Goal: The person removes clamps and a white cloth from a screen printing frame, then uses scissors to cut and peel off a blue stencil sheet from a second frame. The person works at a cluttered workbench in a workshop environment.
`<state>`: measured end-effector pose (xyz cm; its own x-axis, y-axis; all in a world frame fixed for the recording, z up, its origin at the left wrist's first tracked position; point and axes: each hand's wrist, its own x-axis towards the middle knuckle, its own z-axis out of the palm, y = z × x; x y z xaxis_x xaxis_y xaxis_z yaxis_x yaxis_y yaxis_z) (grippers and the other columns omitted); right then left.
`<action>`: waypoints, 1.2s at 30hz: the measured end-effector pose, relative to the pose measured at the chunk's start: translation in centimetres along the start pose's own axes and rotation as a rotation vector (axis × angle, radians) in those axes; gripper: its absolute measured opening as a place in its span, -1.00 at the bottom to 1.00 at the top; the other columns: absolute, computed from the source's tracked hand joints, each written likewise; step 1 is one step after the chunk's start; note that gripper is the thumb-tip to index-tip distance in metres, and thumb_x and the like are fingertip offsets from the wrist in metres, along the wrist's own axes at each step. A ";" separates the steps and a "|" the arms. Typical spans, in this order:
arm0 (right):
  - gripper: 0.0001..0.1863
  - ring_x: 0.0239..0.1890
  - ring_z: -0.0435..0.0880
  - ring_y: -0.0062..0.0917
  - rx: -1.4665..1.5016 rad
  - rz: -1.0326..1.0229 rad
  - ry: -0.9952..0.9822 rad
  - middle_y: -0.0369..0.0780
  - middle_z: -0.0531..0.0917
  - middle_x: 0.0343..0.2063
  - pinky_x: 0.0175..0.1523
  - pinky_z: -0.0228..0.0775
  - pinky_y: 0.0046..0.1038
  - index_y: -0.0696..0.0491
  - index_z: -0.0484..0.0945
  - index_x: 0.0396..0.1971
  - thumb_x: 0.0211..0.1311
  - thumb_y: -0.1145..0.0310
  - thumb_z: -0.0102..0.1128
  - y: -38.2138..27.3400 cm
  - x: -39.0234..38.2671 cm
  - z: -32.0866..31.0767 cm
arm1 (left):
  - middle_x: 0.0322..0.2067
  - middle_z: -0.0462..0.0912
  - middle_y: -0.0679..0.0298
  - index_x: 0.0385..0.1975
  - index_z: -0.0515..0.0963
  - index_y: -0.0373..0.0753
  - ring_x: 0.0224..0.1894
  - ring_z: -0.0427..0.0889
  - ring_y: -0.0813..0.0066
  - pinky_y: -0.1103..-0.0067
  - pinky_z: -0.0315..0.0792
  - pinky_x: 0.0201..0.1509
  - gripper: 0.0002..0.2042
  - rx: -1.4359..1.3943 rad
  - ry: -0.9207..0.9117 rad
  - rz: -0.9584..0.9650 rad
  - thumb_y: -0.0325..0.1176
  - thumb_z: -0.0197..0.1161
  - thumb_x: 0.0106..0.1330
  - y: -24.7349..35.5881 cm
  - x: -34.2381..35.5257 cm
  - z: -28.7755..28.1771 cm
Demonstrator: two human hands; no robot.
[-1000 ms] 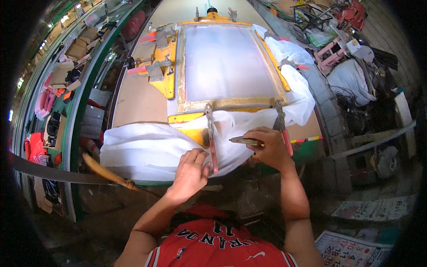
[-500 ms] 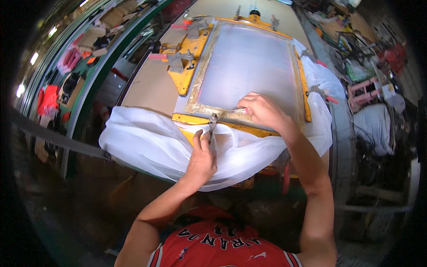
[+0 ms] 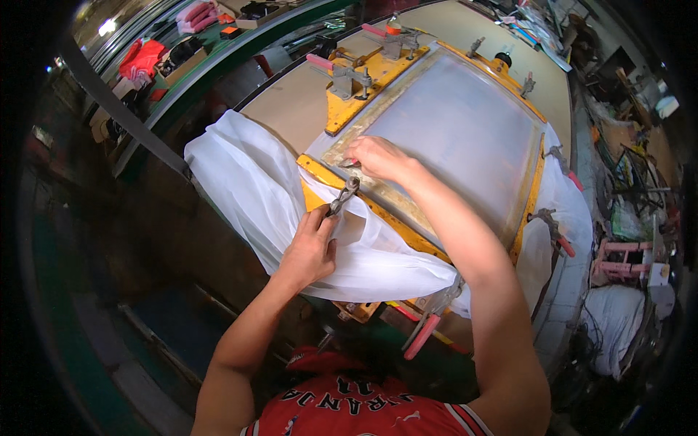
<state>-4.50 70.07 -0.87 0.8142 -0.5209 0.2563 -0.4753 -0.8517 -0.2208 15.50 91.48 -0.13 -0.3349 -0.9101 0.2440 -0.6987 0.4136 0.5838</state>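
My left hand (image 3: 309, 251) is closed around the handles of metal pliers (image 3: 343, 197), whose jaws rest at the yellow bar (image 3: 392, 218) along the frame's near edge. My right hand (image 3: 378, 157) bends over the frame's near-left corner, fingers closed on a small tool with a reddish part (image 3: 350, 163); its kind is mostly hidden. Under that hand lies a flat rectangular frame (image 3: 378, 116) with worn, yellowish edges and pale, translucent mesh (image 3: 465, 131) inside. Loose white mesh fabric (image 3: 254, 182) drapes over the near edge, partly beneath my left hand.
Yellow brackets with pink-handled toggle clamps (image 3: 352, 76) line the left side. Another clamp (image 3: 552, 229) sits at the right, and a red-handled one (image 3: 423, 334) at the near edge. A grey post (image 3: 120, 109) crosses at left. Pink crates (image 3: 622, 261) and clutter stand at right.
My view has turned, so the frame appears rotated and further right. My right hand has moved left along the near edge to the corner. My left hand keeps hold of the pliers.
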 end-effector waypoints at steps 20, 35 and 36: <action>-0.93 -0.22 0.64 -0.25 0.093 -0.176 -0.111 -0.18 0.69 -0.44 -0.04 0.57 -0.27 0.12 0.61 -0.56 -0.10 0.60 0.23 0.8 -6.5 -1.4 | 0.13 0.50 -0.02 0.15 0.51 -0.31 0.13 0.52 -0.01 0.28 0.48 0.25 -0.48 0.222 0.083 -0.053 -0.63 0.26 0.09 1.0 0.2 1.1; -0.94 -0.21 0.61 -0.34 0.101 -0.104 -0.083 -0.23 0.61 -0.42 -0.01 0.56 -0.37 0.11 0.59 -0.46 0.01 0.54 0.25 -1.6 -19.9 -3.6 | 0.20 0.50 0.01 -0.15 0.55 -0.31 0.23 0.48 -0.03 0.10 0.30 0.28 -0.64 0.398 0.155 0.122 -0.70 0.27 0.00 5.6 2.4 4.2; -0.98 -0.20 0.62 -0.32 0.111 -0.095 -0.061 -0.22 0.61 -0.43 -0.01 0.57 -0.34 0.09 0.58 -0.51 0.06 0.51 0.24 -1.8 -20.6 -3.7 | 0.19 0.51 0.01 -0.15 0.55 -0.31 0.23 0.48 -0.03 0.10 0.30 0.28 -0.64 0.399 0.150 0.118 -0.70 0.27 -0.01 6.1 2.6 4.3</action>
<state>-21.65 82.11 -2.30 0.8740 -0.4313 0.2241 -0.3586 -0.8834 -0.3018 7.67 91.77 0.71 -0.3516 -0.8376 0.4182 -0.8604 0.4651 0.2081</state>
